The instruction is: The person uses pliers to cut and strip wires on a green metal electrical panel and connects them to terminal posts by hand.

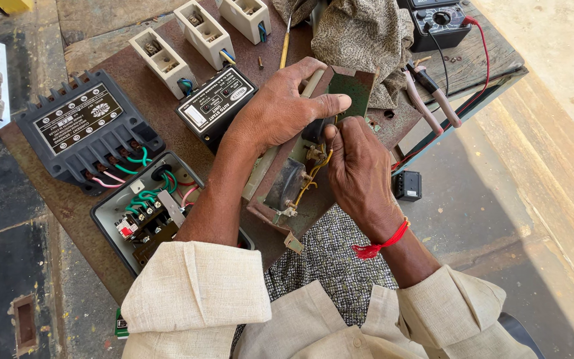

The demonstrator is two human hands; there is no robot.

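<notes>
Both your hands meet at centre, forearms angled in from below.

Your left hand (280,106) lies palm down, fingers curled over and thumb stretched out to the right, wrist straight. Your right hand (360,169) sits just beside it, back upward, fingertips pinched together near the left thumb. Both sleeves are pushed back, and a red thread circles your right wrist.

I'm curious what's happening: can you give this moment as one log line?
left hand: grips green metal panel | right hand: pinches yellow wire on panel | nearby: open switch box, pliers
</notes>
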